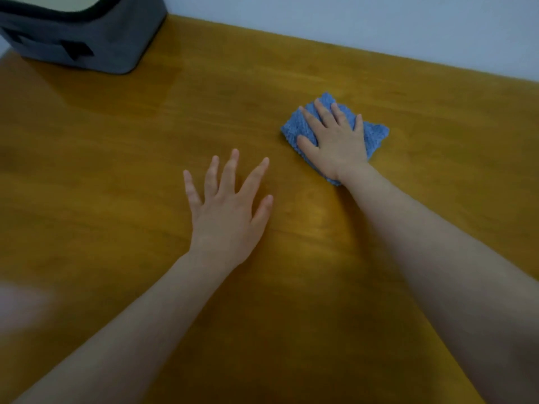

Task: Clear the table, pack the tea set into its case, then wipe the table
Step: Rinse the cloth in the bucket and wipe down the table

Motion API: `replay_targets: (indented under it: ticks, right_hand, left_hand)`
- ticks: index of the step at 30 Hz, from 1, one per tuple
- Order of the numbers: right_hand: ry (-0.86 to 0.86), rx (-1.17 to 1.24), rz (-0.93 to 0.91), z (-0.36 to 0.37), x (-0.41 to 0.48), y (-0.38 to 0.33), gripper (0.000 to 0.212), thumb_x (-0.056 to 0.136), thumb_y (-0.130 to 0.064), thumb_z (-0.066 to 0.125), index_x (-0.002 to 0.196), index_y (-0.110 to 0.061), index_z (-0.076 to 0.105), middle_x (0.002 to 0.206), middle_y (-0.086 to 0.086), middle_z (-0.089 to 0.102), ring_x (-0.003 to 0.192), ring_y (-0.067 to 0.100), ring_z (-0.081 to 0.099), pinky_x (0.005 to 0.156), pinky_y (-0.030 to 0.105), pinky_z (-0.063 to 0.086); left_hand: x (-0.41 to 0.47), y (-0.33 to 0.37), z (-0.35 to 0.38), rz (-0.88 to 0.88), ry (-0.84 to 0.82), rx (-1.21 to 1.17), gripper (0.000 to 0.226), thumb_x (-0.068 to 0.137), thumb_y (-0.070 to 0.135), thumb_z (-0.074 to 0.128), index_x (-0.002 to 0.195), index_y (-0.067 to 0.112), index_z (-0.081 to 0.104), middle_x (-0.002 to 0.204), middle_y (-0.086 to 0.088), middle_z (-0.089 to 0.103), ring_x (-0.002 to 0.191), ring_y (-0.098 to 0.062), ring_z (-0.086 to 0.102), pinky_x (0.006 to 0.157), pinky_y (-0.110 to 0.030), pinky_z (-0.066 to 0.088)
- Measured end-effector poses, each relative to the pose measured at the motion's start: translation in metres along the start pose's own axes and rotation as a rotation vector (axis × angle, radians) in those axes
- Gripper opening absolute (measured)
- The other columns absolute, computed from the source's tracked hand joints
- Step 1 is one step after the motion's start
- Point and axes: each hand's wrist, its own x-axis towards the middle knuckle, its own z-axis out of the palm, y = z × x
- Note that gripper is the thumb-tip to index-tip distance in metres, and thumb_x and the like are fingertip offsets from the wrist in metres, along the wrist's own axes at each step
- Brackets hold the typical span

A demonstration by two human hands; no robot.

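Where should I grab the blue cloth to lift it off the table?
Pinch the cloth by its right corner, coming from the right: it lies flat under the right hand, and that corner pokes out past the little finger.

Dim, soft overall; pale glare on table (pixel 318 217); blurred patch lower left; wide-angle bending at edges.

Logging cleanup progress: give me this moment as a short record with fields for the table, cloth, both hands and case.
table: wooden, glossy
blue cloth: folded, flat on table, right of centre
right hand: pressing flat on cloth, fingers straight
left hand: fingers spread, over bare table, holding nothing
grey case: far left corner of table
stage: wiping
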Motion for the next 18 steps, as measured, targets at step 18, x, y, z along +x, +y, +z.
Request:
replay_targets:
  ticks: [18]
  right_hand:
    - [-0.017, 0.005, -0.098, 0.014, -0.184, -0.067, 0.062, 0.097, -0.059, 0.023, 0.154, -0.039, 0.011, 0.164, -0.005, 0.006, 0.151, 0.022, -0.001, 0.117, 0.06, -0.002]
  left_hand:
    - [-0.165, -0.026, 0.003, -0.117, 0.057, -0.008, 0.057, 0.098, 0.054, 0.024, 0.149, 0.049, 0.002, 0.162, 0.0, -0.006, 0.148, -0.024, -0.01, 0.112, -0.057, -0.014]
